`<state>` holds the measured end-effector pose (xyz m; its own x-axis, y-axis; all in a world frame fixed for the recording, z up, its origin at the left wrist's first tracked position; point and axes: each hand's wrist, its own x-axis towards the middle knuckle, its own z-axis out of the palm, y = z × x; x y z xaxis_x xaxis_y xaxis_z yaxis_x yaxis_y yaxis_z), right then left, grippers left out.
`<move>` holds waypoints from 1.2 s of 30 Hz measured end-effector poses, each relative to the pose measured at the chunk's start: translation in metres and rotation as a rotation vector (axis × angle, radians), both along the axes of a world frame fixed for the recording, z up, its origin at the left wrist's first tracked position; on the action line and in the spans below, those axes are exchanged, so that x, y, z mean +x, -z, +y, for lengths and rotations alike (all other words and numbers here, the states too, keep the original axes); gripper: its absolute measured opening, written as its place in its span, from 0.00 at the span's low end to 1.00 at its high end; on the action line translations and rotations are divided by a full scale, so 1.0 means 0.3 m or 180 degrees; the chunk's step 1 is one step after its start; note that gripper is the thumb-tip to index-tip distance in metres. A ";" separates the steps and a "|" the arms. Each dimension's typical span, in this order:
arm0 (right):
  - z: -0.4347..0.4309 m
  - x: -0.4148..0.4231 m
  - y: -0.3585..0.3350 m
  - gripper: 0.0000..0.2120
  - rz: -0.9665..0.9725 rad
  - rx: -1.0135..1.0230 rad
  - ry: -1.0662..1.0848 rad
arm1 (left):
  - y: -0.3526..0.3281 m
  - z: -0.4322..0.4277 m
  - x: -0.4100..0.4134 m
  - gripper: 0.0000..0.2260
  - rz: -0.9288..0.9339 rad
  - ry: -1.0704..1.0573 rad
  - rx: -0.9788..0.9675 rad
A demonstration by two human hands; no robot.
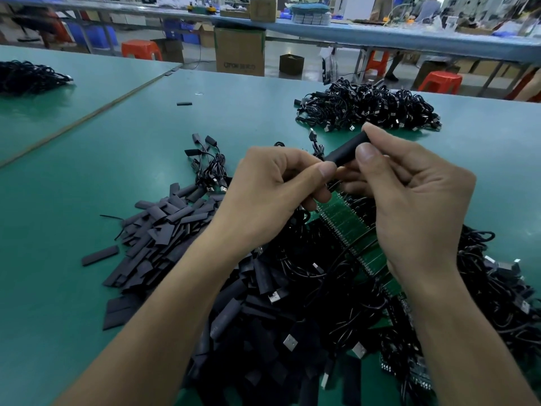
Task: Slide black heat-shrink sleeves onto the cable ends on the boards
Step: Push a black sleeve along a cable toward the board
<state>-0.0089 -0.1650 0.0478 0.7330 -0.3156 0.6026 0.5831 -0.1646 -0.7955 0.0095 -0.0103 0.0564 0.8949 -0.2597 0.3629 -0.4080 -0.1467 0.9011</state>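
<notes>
View: head camera (the only one supplied).
Step in hand: fitting a single sleeve. Judged to be at the threading stage, with the sleeve not yet seated on a board.
Right hand [415, 200]: thumb and fingers closed round a black tubular heat-shrink sleeve [348, 149]. The sleeve is in the air, tilted up and away, above a strip of green circuit boards [345, 221].
Left hand [272, 194]: fingers curled, thumb and forefinger pinched at the sleeve's near mouth (whether a cable end sits between them is hidden).
Next move: judged to call for lining the near mouth up with the cable end, then pushing the sleeve along the cable toward the board. A flattened mouth could snag.
Stock: a heap of flat black sleeve pieces [164, 230] lies left of the hands. A tangle of black USB cables [491, 291] lies under and to the right of the forearms.
Worktop: a teal-green matted surface [87, 171]. It carries a second heap of coiled black cables [369, 109] beyond the hands, a third dark bundle [29, 77] at far left, and one stray black sleeve piece [184, 104] lying apart.
Room: a workshop. Behind the worktop are a brown cardboard box [240, 51], a red plastic stool [140, 49] and a long pale-blue bench [409, 39] across the back (its load is too blurred to list).
</notes>
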 end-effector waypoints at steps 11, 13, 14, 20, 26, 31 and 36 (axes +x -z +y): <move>-0.002 -0.008 -0.013 0.09 0.0009 0.0087 -0.0038 | -0.001 -0.002 -0.001 0.03 0.0074 0.0218 0.0099; -0.003 -0.011 -0.020 0.08 0.0003 0.0094 -0.0029 | 0.003 -0.003 0.000 0.03 0.0028 0.0218 0.0087; -0.005 -0.011 -0.024 0.08 0.0012 0.0128 -0.0033 | 0.003 -0.001 0.001 0.02 0.0010 0.0231 0.0083; -0.016 -0.015 -0.050 0.08 0.0299 0.0946 -0.0186 | 0.027 0.026 0.018 0.16 0.0167 0.0379 0.1179; -0.033 -0.021 -0.061 0.11 0.0416 0.1229 -0.0047 | 0.039 0.027 0.036 0.06 -0.0202 0.0130 0.1053; -0.050 -0.025 -0.064 0.12 0.0771 0.0418 0.0056 | 0.077 0.059 0.150 0.09 0.0015 -0.0873 0.0221; -0.060 -0.033 -0.055 0.05 0.1083 -0.1259 0.0461 | 0.137 0.141 0.403 0.14 0.0526 -0.2124 0.0646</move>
<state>-0.0188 -0.1830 0.0642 0.8733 -0.2249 0.4321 0.2526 -0.5493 -0.7965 0.1303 0.0319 0.0152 0.9255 0.3142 0.2116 -0.0335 -0.4886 0.8719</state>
